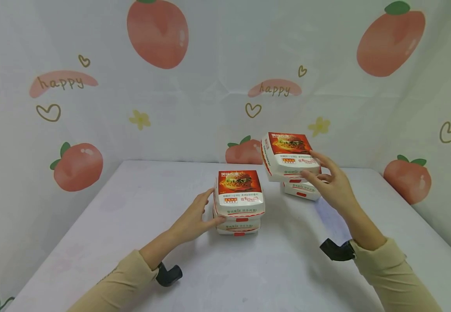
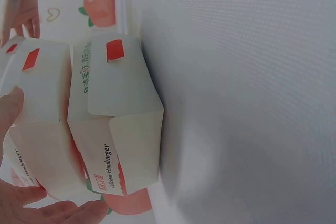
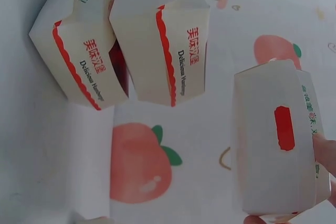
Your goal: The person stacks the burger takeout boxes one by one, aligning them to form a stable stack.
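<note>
A stack of two white-and-red hamburger boxes stands mid-table; its upper box [image 1: 239, 193] sits on the lower box [image 1: 237, 226]. My left hand [image 1: 192, 219] grips the upper box at its left front corner, thumb on the front and fingers along the side. To the right, my right hand [image 1: 332, 182] holds another hamburger box [image 1: 291, 158] off the table, slightly tilted, by its right side. That lifted box [image 3: 262, 145] hangs apart from the stack in the right wrist view. Beyond and below it rests one more hamburger box [image 1: 301, 191], mostly hidden.
The white table [image 1: 131, 208] runs back to a fruit-printed curtain [image 1: 202, 108]. A bluish patch [image 1: 331, 219] shows on the tabletop at the right. Black curved pieces [image 1: 168, 275] stick out at both wrists.
</note>
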The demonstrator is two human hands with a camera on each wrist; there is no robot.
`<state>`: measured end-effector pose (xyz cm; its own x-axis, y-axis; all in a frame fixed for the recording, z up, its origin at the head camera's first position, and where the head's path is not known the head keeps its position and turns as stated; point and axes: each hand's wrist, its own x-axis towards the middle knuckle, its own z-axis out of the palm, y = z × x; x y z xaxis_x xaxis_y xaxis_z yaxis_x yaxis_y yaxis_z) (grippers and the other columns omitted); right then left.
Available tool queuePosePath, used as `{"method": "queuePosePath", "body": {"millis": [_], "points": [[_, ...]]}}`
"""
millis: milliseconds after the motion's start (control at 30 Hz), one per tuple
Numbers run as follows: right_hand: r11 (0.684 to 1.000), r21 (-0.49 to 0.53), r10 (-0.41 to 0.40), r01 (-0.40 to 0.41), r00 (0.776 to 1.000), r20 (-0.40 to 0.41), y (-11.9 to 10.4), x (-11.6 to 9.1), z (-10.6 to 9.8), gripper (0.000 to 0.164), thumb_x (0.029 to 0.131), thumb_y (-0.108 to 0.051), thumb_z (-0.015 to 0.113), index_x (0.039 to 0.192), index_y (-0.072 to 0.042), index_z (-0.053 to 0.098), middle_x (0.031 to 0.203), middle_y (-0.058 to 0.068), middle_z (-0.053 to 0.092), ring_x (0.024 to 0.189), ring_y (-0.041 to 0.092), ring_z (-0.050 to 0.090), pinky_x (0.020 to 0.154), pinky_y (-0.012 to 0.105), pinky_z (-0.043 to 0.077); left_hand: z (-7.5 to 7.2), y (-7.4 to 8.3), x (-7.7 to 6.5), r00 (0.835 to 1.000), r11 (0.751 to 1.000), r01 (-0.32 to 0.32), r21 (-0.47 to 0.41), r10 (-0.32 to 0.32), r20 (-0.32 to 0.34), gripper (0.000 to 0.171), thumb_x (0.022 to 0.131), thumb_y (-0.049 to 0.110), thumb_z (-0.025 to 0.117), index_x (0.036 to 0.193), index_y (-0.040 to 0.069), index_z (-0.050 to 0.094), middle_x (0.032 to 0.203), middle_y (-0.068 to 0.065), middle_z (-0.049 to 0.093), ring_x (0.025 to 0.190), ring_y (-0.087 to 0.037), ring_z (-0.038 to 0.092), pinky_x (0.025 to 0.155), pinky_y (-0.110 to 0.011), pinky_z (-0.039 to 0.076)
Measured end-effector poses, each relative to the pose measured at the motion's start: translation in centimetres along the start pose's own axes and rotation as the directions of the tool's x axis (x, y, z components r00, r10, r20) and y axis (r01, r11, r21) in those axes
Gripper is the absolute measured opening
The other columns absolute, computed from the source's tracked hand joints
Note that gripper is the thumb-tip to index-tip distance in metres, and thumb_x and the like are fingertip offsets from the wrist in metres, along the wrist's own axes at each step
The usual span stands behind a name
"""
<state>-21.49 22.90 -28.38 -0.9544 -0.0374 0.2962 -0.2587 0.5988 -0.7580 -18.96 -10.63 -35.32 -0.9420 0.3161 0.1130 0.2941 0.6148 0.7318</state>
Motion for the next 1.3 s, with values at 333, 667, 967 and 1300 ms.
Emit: {"method": "queuePosePath", "body": {"millis": [333,667,967,1300], "points": [[0.999,-0.014,-0.049,0.049,0.999,0.011,-1.0,-0.3,0.6,0.063,0.087,-0.036,0.060,0.142,-0.027,0.030,0.144,0.016,0.029,0.087,0.013,0.053,0.062,0.012,0.049,0.0,-0.1,0.1,1.000,1.000,0.002,0.004,-0.002,0.010,0.088,0.079,0.043,0.067,0.146,0.014,0.016,0.145,-0.013,0.028,0.128,-0.031,0.039,0.100,-0.047,0.041],[0.994,0.019,-0.109,0.109,0.994,0.025,-1.5,-0.4,1.4,0.060,0.087,-0.030,0.060,0.140,-0.024,0.033,0.139,0.019,0.036,0.093,0.017,0.056,0.065,0.011,0.048,0.0,-0.2,0.1,1.000,1.000,-0.021,-0.002,0.021,0.001,0.087,0.080,0.042,0.066,0.145,0.012,0.017,0.145,-0.015,0.029,0.126,-0.032,0.041,0.099,-0.047,0.042],[0.992,0.062,-0.113,0.109,0.991,0.071,-2.1,-0.6,2.3,0.061,0.086,-0.030,0.061,0.140,-0.026,0.033,0.140,0.014,0.035,0.097,0.020,0.058,0.065,0.015,0.051,-0.1,0.1,0.0,1.000,1.000,-0.003,0.001,0.003,0.001,0.088,0.079,0.043,0.066,0.145,0.012,0.018,0.144,-0.014,0.029,0.123,-0.032,0.043,0.098,-0.047,0.043],[0.993,0.060,-0.104,0.099,0.989,0.103,-2.7,-0.9,3.2,0.062,0.086,-0.031,0.061,0.141,-0.029,0.032,0.142,0.015,0.032,0.102,0.031,0.058,0.070,0.013,0.050,-0.1,0.0,0.0,1.000,1.000,-0.002,-0.014,0.002,0.006,0.087,0.080,0.042,0.066,0.145,0.013,0.017,0.145,-0.013,0.028,0.125,-0.032,0.041,0.100,-0.048,0.041]]}}
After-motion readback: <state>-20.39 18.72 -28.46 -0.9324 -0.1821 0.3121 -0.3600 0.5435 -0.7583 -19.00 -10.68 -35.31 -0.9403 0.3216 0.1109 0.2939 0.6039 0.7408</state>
